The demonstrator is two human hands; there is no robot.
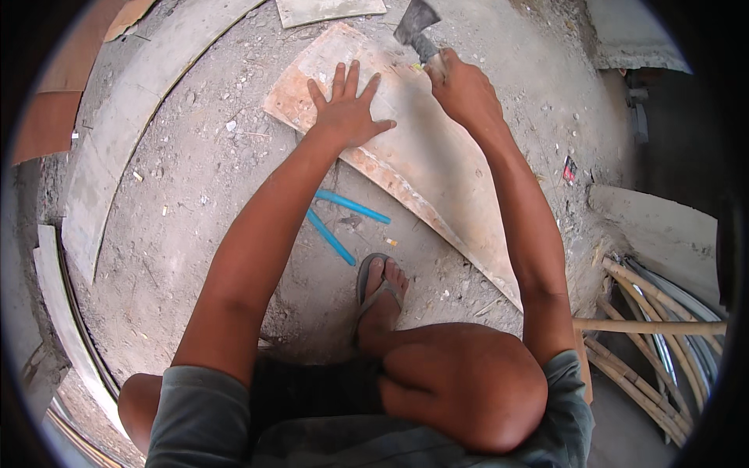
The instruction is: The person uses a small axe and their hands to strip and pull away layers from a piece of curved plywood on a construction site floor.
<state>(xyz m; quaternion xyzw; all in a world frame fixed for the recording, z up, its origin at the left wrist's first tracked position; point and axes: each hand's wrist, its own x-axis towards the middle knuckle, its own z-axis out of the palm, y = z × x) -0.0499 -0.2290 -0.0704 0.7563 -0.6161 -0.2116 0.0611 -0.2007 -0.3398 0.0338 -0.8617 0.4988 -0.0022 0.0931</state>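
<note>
My left hand (346, 113) lies flat with fingers spread on a pale, dusty wooden board (452, 175), near its far left end. The board is stained reddish along its edges and slants from the upper left toward my right knee. In my right hand (466, 90), fingers wrapped round the handle, is a hatchet (417, 23) with a dark, flared metal head. Its head points away from me, over the board's far edge. Below my left hand, a tool with two blue handles (353, 206) lies on the ground. Its head is hidden by the board and my arm.
Long curved strips of board (129, 148) lie on the left, and another board piece (328, 9) is at the top. Bamboo poles and pipes (644, 339) are heaped at the right. My sandalled foot (384, 285) stands on dusty, littered ground.
</note>
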